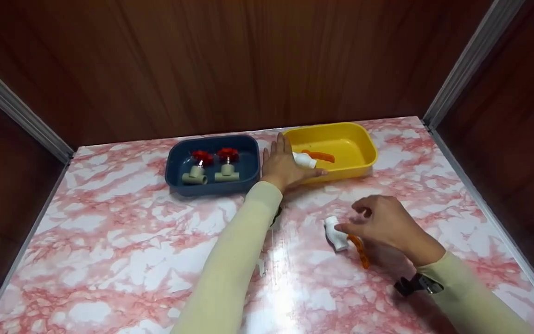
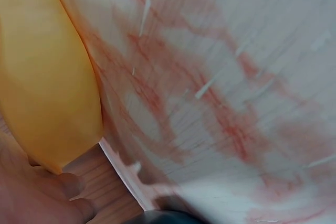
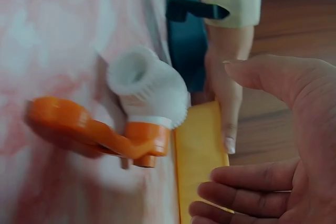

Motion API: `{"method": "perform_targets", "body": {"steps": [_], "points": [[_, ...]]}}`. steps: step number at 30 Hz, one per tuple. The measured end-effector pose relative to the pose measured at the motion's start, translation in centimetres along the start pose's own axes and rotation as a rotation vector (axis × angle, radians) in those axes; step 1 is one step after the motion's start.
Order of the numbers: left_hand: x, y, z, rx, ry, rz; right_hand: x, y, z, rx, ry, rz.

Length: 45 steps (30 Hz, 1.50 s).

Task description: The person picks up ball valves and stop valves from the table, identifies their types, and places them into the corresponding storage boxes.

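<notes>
A white ball valve [image 1: 336, 233] with an orange lever handle [image 1: 359, 250] lies on the table. Close beside it is my right hand [image 1: 387, 227]; in the right wrist view its thumb and fingers stand apart with nothing between them, and the valve [image 3: 152, 87] is off to the left. My left hand [image 1: 282, 164] rests at the left end of the yellow tray [image 1: 364, 168], fingers straight and thumb spread along the front rim. Inside that tray lies another white valve [image 1: 304, 159] with an orange handle [image 1: 320, 156], partly behind the left hand.
Left of the yellow tray, a dark blue tray [image 1: 172, 171] holds two beige valves [image 1: 226, 172] with red handwheels [image 1: 227, 154]. Brown wood-grain panels [image 1: 193, 69] enclose the back and sides of the pink-and-white marbled table [image 1: 109, 250].
</notes>
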State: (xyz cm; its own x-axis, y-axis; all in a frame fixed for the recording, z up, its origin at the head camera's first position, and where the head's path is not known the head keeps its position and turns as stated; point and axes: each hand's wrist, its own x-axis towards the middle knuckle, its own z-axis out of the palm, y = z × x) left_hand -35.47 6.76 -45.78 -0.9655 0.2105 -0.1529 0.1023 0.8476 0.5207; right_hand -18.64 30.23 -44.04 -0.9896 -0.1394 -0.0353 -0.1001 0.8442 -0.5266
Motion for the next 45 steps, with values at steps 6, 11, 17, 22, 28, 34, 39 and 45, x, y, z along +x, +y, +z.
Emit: {"method": "perform_targets", "body": {"steps": [6, 11, 17, 22, 28, 34, 39, 45], "points": [[-0.4, 0.1, -0.1, -0.007, 0.005, 0.003, -0.6, -0.2, 1.0, -0.072, -0.049, 0.050], [-0.1, -0.1, 0.0, -0.005, 0.001, 0.002, -1.1, -0.5, 2.0, -0.082, -0.055, 0.058], [-0.6, 0.0, -0.1, -0.020, 0.009, 0.004, -1.7, -0.7, 3.4, -0.119, -0.005, 0.024], [-0.5, -0.1, 0.2, -0.026, 0.013, 0.002, -1.9, -0.8, 4.3, -0.136, 0.059, 0.031], [0.2, -0.2, 0.3, -0.013, 0.010, 0.015, -2.1, -1.1, 5.1, -0.156, 0.097, 0.029], [0.2, -0.1, 0.3, -0.014, 0.008, 0.010, -2.2, -1.1, 5.3, -0.136, 0.117, 0.013], [0.0, -0.2, 0.3, -0.010, 0.000, 0.002, -2.0, -0.9, 5.1, -0.036, 0.098, 0.004], [0.2, -0.2, 0.3, -0.008, 0.011, 0.004, -1.7, -0.8, 4.9, 0.114, 0.089, 0.013]]}}
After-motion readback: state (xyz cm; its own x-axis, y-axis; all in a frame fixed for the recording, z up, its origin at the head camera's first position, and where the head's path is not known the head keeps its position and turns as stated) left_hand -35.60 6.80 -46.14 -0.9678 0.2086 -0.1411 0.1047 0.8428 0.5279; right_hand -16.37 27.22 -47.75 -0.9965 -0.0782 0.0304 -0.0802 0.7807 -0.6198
